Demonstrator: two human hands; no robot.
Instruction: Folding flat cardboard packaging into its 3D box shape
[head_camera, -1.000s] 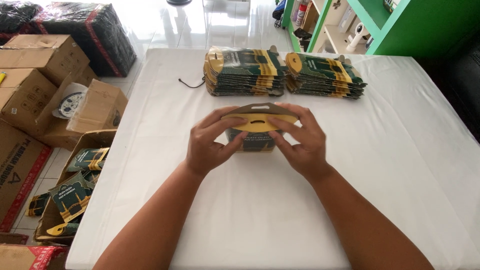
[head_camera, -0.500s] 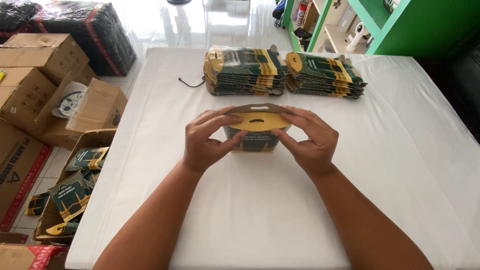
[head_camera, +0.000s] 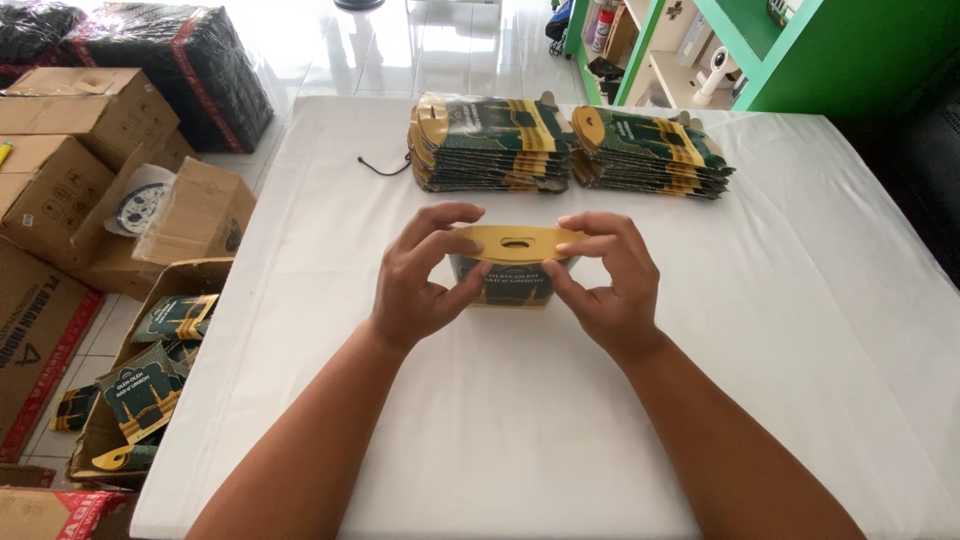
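Carton, small, green and gold with a yellow slotted handle flap on top, stands on the white table between both hands. Left hand is clamped on its left end, fingers curled over the flap and thumb on the front face. Right hand grips the right end the same way. Beyond the fingertips lie 2 stacks of flat cartons, side by side. Left of the left hand, an open cardboard box sits on the floor.
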